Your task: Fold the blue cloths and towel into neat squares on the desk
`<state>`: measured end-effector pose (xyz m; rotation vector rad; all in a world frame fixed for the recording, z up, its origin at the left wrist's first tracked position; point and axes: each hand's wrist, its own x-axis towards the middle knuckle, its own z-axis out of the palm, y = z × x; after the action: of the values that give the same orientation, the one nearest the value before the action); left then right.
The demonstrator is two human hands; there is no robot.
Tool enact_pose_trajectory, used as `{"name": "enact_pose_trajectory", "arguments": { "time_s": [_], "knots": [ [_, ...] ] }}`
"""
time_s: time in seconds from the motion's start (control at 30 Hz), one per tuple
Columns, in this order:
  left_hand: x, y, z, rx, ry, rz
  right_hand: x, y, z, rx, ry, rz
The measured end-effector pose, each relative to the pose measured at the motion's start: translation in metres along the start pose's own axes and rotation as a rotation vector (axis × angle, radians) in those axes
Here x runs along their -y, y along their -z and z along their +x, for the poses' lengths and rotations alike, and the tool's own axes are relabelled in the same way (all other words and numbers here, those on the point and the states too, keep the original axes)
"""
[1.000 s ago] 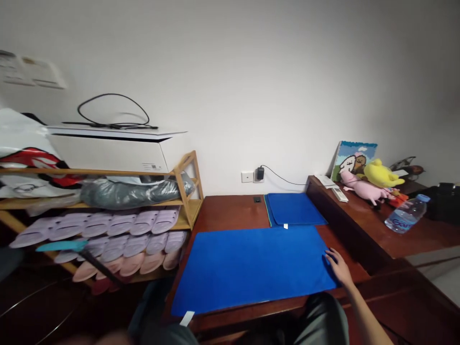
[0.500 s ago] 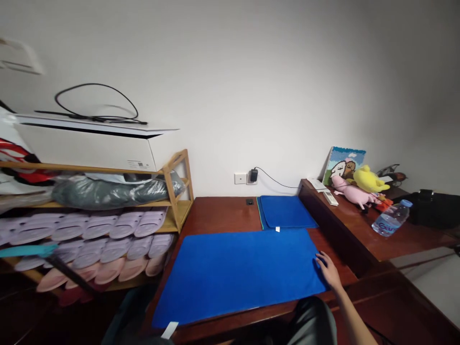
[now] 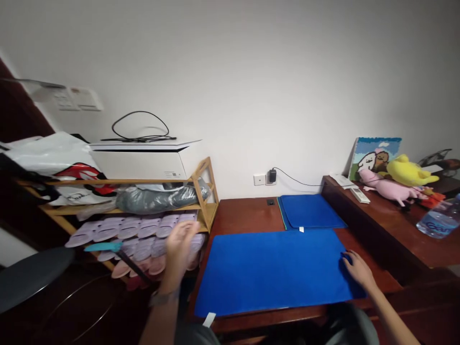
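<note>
A large blue cloth (image 3: 273, 270) lies spread flat on the dark wooden table (image 3: 244, 215). My right hand (image 3: 357, 268) rests on its right edge, fingers bent on the fabric near the corner. My left hand (image 3: 179, 247) is raised in the air left of the cloth, in front of the slipper rack. It is blurred, fingers loosely spread, and holds nothing. A stack of folded blue cloths (image 3: 309, 212) lies behind the spread one, close to the wall.
A wooden rack (image 3: 203, 194) holds several lilac and pink slippers (image 3: 143, 230), a grey bag and a white box. The raised side shelf (image 3: 391, 220) carries plush toys (image 3: 395, 182), a remote and a water bottle (image 3: 438, 220). A black stool (image 3: 32, 273) stands low left.
My left hand has risen into view left of the cloth. The view has swung to the left. My right hand stays on the cloth's right edge.
</note>
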<state>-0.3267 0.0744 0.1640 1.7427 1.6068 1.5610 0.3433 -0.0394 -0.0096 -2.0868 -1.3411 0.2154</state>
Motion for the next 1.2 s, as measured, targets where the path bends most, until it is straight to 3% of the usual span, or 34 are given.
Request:
{"name": "enact_pose_trajectory", "arguments": {
  "time_s": [0.07,0.13,0.23,0.33,0.4,0.47,0.53,0.6,0.67,0.83,0.93,1.03,1.2],
  "knots": [
    [0.012,-0.023,0.001,0.11,-0.031,0.078,0.044,-0.008,0.0,0.021,0.094,-0.098],
    [0.027,-0.052,-0.004,0.246,-0.075,0.174,0.1,-0.027,-0.001,0.122,0.214,-0.129],
    [0.05,-0.09,-0.013,0.379,-0.148,0.276,0.191,-0.075,-0.008,0.244,0.374,-0.094],
    [0.078,-0.112,-0.02,0.502,-0.259,0.496,0.268,-0.13,-0.019,0.402,0.526,-0.057],
    [0.1,-0.119,-0.024,0.574,-0.302,0.698,0.304,-0.161,-0.025,0.514,0.58,-0.046],
    [0.121,-0.121,-0.026,0.603,-0.291,0.816,0.32,-0.181,-0.027,0.568,0.595,-0.048],
    [0.136,-0.119,-0.028,0.612,-0.283,0.848,0.314,-0.188,-0.022,0.558,0.587,-0.068],
    [0.144,-0.116,-0.028,0.619,-0.293,0.853,0.284,-0.179,-0.011,0.506,0.536,-0.102],
    [0.147,-0.114,-0.028,0.611,-0.3,0.852,0.234,-0.158,0.006,0.425,0.43,-0.146],
    [0.147,-0.115,-0.027,0.583,-0.327,0.854,0.078,-0.08,0.054,0.253,0.16,-0.304],
    [0.149,-0.115,-0.024,0.595,-0.333,0.866,0.015,-0.048,0.072,0.255,0.067,-0.351],
    [0.149,-0.114,-0.021,0.615,-0.318,0.877,-0.008,-0.038,0.081,0.24,0.048,-0.319],
    [0.147,-0.115,-0.017,0.636,-0.298,0.909,-0.004,-0.04,0.081,0.222,0.044,-0.277]
  ]
}}
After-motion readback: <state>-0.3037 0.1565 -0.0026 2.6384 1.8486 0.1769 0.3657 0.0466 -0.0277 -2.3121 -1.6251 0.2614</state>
